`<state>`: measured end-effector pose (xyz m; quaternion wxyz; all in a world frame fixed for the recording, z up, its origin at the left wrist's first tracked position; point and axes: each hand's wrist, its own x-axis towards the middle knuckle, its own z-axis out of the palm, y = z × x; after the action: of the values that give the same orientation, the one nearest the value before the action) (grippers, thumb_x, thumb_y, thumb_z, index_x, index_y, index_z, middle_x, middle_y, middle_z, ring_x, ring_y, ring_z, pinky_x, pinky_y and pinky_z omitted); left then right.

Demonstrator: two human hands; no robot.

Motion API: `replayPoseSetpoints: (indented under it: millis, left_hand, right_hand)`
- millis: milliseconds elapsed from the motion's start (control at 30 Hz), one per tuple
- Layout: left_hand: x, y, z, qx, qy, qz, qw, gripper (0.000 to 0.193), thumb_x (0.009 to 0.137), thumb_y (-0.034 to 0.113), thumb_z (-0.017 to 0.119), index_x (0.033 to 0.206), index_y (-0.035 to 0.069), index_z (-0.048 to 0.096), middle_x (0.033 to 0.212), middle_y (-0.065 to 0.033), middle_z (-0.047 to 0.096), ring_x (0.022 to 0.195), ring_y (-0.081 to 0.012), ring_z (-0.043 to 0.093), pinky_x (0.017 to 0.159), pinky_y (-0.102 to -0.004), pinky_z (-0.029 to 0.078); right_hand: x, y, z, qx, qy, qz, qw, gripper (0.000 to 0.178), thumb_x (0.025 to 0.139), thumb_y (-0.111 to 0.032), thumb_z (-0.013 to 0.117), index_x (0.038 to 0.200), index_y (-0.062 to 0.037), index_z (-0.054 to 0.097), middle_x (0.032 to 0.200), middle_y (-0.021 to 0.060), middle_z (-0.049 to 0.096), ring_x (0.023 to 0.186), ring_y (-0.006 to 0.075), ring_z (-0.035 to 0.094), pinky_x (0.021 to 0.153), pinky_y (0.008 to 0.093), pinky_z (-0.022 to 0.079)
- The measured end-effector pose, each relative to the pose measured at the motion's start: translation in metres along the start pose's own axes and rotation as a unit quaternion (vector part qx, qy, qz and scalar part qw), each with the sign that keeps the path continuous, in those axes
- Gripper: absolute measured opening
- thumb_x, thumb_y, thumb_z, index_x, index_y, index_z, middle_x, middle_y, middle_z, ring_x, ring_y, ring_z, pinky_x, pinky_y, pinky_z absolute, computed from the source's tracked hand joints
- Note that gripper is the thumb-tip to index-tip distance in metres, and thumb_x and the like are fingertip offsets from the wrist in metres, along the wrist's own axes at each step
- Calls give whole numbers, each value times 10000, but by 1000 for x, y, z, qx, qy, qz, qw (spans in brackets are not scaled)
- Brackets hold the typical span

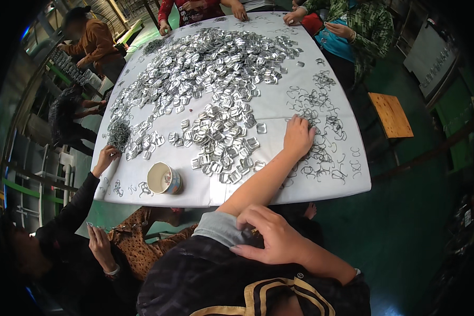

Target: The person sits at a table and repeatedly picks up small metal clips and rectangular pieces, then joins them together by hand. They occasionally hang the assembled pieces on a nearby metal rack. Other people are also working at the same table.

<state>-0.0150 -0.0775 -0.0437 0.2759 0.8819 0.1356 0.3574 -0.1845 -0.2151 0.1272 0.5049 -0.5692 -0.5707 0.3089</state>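
My left hand [299, 138] rests on the white table [279, 192] with its fingers curled down beside scattered bent wire hooks [321, 150]. Whatever its fingers hold, if anything, is hidden. Across my left forearm, my right hand [274, 237] has thumb and fingers closed on the grey sleeve cuff [216, 226] of my left arm, which sits pushed up near the elbow. Left of my left hand lies a loose heap of silver slotted metal buckles [226, 137]. It joins a larger pile of buckles [200, 63] toward the far side.
A paper cup [163, 179] stands near the table's front left edge. A co-worker's hand [108, 156] at left touches a dense wire pile [119, 134]; that person's other hand [101, 245] holds linked metal pieces. More people work at the far edge. A wooden stool [391, 115] stands at right.
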Motion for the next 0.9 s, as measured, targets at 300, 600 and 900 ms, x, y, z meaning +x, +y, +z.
replayPoseSetpoints:
  millis: [300, 600, 900]
  left_hand:
    - [13, -57, -113, 171, -84, -2, 982, 166, 740, 81, 696, 903, 55, 709, 963, -121, 612, 945, -322, 555, 837, -403, 473]
    - [-9, 23, -118, -117, -158, 89, 976, 133, 716, 37, 740, 808, 45, 645, 734, -84, 636, 658, -227, 630, 591, -325, 498]
    - [29, 48, -99, -265, -341, 79, 899, 138, 794, 79, 681, 927, 44, 668, 872, -90, 680, 708, -225, 652, 603, -316, 518]
  right_hand:
    - [-44, 116, -51, -72, 392, 146, 905, 143, 786, -63, 706, 884, -12, 616, 799, 49, 631, 703, 117, 592, 670, 262, 476]
    - [-38, 135, -57, 291, 381, 249, 842, 285, 997, -230, 467, 1103, 10, 580, 929, 112, 653, 801, 172, 641, 716, 292, 513]
    - [-63, 137, -79, 483, 447, 180, 731, 368, 981, -142, 468, 1307, 17, 408, 1147, 181, 594, 1037, 238, 603, 828, 343, 496]
